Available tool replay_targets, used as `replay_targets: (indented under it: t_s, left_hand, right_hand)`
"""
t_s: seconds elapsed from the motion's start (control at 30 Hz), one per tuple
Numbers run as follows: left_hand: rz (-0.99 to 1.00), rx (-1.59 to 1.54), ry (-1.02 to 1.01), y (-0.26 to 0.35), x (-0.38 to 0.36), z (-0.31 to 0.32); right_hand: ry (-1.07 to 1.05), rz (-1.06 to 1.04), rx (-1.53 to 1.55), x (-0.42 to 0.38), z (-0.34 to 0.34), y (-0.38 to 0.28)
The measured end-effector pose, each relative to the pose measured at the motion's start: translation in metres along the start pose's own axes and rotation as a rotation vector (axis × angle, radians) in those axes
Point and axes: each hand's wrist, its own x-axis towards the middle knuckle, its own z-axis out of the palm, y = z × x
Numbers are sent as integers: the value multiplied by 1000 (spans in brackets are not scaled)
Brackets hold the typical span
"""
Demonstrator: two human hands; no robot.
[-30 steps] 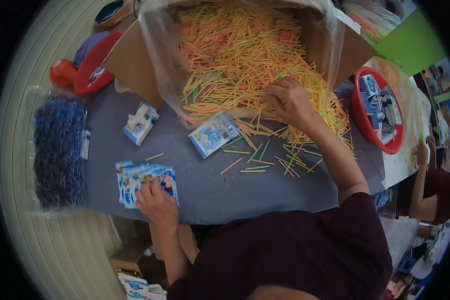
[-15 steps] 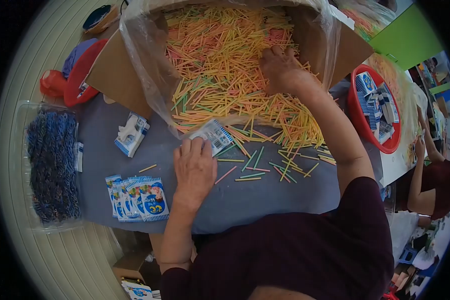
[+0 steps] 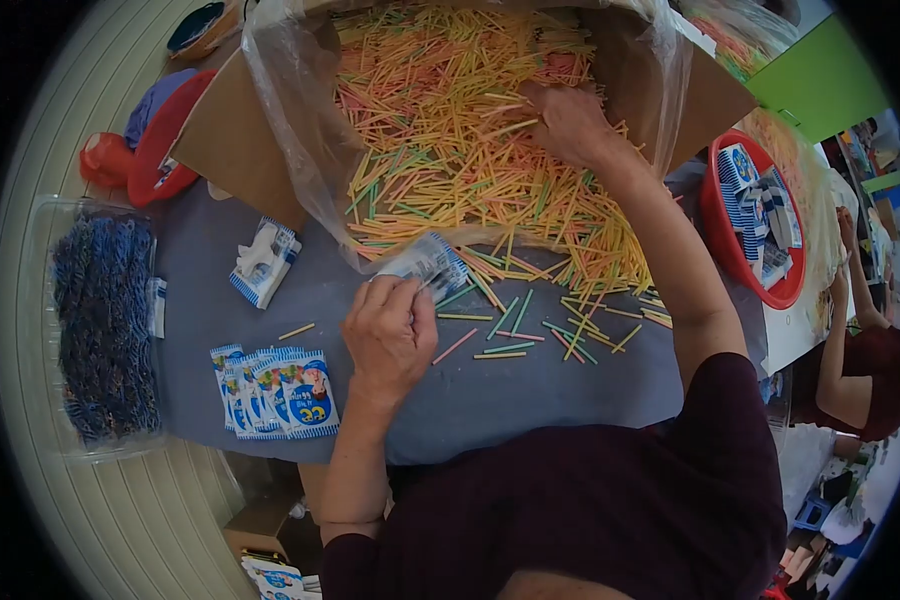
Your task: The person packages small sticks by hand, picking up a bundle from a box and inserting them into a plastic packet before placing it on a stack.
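Worktop: supporting the open carton.
Carton: holding heaped coloured sticks.
Right hand: reaching among the heaped sticks; whether it is grasping any cannot be told.
Left hand: grasping the packet by its near edge.
Packet: projecting just beyond the left hand, well apart from the right.
Loose sticks: lying beside the packet.

This looks like a workshop — bulk carton of sticks, fanned packets (a co-worker nearby).
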Motion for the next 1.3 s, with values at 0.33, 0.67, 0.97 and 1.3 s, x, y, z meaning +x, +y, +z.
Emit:
replay_targets:
  t_s: [0.33, 0.67, 0.97, 1.3]
  left_hand:
    - [222, 432, 22, -1, -11, 17]
    - [208, 331, 5, -9, -16, 7]
    - [174, 364, -66, -6, -21, 17]
    - [122, 187, 16, -19, -16, 8]
  right_hand:
    - [152, -16, 1103, 21, 19, -13]
    - [12, 307, 2114, 0, 16, -33]
    - [197, -11, 1468, -7, 19, -34]
    - [221, 115, 1817, -36, 19, -56]
